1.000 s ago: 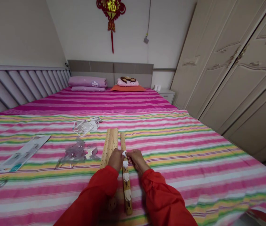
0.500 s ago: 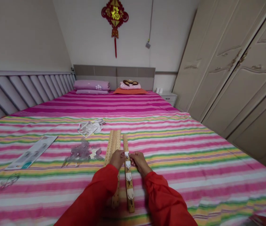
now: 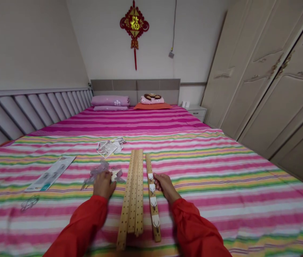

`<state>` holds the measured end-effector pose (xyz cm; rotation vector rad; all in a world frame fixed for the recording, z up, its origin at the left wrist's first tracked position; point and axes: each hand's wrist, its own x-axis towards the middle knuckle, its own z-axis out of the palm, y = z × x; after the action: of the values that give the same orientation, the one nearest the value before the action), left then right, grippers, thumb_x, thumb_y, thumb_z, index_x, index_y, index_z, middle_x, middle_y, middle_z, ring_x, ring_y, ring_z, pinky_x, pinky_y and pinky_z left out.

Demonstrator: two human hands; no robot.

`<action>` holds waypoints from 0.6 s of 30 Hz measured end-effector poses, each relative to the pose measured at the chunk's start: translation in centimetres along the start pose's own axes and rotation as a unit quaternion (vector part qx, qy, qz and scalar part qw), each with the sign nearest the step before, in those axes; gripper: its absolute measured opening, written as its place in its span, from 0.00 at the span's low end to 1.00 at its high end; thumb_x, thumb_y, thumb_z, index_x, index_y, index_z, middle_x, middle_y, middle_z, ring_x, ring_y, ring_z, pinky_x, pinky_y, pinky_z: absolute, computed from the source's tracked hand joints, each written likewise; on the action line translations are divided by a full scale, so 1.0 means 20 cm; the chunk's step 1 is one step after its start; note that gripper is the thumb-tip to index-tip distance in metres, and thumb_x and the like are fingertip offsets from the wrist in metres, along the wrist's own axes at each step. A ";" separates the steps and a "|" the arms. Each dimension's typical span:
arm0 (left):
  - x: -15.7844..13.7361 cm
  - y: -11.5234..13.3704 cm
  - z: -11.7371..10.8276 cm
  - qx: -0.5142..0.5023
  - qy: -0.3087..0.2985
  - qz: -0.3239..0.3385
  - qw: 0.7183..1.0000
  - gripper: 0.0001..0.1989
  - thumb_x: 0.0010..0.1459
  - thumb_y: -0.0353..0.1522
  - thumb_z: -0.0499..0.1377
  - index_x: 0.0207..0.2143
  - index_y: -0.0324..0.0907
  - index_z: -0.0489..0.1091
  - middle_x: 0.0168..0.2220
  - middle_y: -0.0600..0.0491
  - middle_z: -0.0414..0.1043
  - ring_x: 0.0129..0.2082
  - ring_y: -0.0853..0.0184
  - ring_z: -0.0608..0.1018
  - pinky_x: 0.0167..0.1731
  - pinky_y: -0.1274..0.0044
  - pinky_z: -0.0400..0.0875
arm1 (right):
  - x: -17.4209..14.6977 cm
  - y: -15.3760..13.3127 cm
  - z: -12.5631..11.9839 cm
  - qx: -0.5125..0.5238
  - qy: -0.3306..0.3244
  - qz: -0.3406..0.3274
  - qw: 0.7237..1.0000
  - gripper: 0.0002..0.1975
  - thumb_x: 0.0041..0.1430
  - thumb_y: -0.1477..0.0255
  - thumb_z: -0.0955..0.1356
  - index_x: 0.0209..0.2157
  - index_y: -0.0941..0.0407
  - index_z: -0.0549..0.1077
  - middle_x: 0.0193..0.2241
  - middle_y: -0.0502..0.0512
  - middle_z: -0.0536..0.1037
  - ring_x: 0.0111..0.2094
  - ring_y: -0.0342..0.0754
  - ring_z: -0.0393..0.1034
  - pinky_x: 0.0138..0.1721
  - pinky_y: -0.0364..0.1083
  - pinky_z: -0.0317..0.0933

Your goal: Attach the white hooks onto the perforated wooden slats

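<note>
A narrow wooden strip (image 3: pixel 158 236) with several white adhesive hooks (image 3: pixel 153 202) in a row lies lengthwise on the bed. My right hand (image 3: pixel 166 186) is at its right edge, fingers curled in beside the upper hooks and gripping the strip. To the left, my left hand (image 3: pixel 103 185) rests over a crumpled clear plastic bag (image 3: pixel 96 168), thumb apart from the fingers. A small white piece (image 3: pixel 114 175) shows in the bag by its fingertips. Between the hands lie several wooden strips (image 3: pixel 134 192) with rows of small holes, side by side.
Left on the striped sheet (image 3: pixel 221 192) lie a long flat package (image 3: pixel 50 175) and a thin clear loop (image 3: pixel 30 202). Card packaging scraps (image 3: pixel 110 147) lie farther back. Pillows (image 3: pixel 110 101) are by the headboard (image 3: pixel 157 85); a wardrobe (image 3: pixel 272 89) stands on the right.
My left hand has left the top hook on the strip and moved left to the plastic bag. My right hand has stayed beside the strip. The view has shifted slightly.
</note>
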<state>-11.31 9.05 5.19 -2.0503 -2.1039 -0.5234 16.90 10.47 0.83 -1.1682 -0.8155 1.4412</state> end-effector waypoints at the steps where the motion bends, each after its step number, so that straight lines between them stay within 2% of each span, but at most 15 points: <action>1: 0.00 0.01 0.00 0.013 -0.008 0.003 1.000 0.16 0.48 0.31 0.59 0.41 0.38 0.74 0.47 0.41 0.70 0.47 0.51 0.70 0.45 0.64 0.65 | 0.00 0.00 0.00 0.000 0.000 -0.001 1.000 0.19 0.40 0.58 0.73 0.15 0.57 0.65 0.08 0.44 0.66 0.08 0.36 0.55 0.09 0.37 0.44; 4: -0.01 0.02 0.01 0.022 -0.027 0.003 0.999 0.13 0.48 0.30 0.59 0.39 0.41 0.75 0.50 0.43 0.69 0.48 0.51 0.69 0.45 0.64 0.64 | 0.00 0.00 0.00 -0.001 -0.001 -0.001 1.000 0.19 0.40 0.58 0.73 0.16 0.57 0.65 0.07 0.44 0.66 0.08 0.37 0.55 0.09 0.38 0.44; 7: -0.01 0.02 0.01 0.004 -0.014 -0.008 1.000 0.11 0.48 0.29 0.58 0.36 0.43 0.75 0.49 0.45 0.70 0.48 0.53 0.69 0.45 0.65 0.63 | 0.00 0.00 -0.01 0.003 -0.002 -0.004 1.000 0.19 0.40 0.58 0.73 0.16 0.57 0.65 0.08 0.45 0.66 0.08 0.37 0.55 0.09 0.38 0.44; 11: -0.03 0.02 -0.01 -0.023 0.021 -0.027 0.999 0.06 0.51 0.31 0.57 0.29 0.43 0.74 0.45 0.47 0.73 0.46 0.55 0.70 0.44 0.67 0.64 | 0.00 0.00 -0.01 0.009 -0.006 -0.006 1.000 0.19 0.39 0.58 0.73 0.16 0.57 0.65 0.08 0.44 0.66 0.08 0.36 0.54 0.09 0.38 0.43; 14: -0.04 0.01 -0.02 -0.037 0.039 -0.024 0.998 0.05 0.51 0.28 0.56 0.27 0.42 0.73 0.43 0.48 0.74 0.45 0.56 0.71 0.44 0.68 0.64 | -0.01 0.00 -0.01 0.015 -0.007 -0.008 1.000 0.19 0.39 0.58 0.74 0.16 0.57 0.65 0.08 0.44 0.67 0.08 0.36 0.54 0.09 0.38 0.43; 18: -0.04 -0.03 -0.02 -0.077 0.046 -0.044 0.995 0.07 0.52 0.27 0.54 0.25 0.41 0.70 0.34 0.48 0.75 0.40 0.59 0.73 0.43 0.70 0.65 | -0.01 0.00 -0.01 0.023 -0.006 -0.012 1.000 0.20 0.37 0.57 0.74 0.17 0.57 0.65 0.09 0.45 0.68 0.08 0.36 0.55 0.09 0.37 0.44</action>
<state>-11.95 8.24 5.20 -1.9754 -2.1684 -0.8021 17.00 10.23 0.86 -1.1131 -0.7976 1.4405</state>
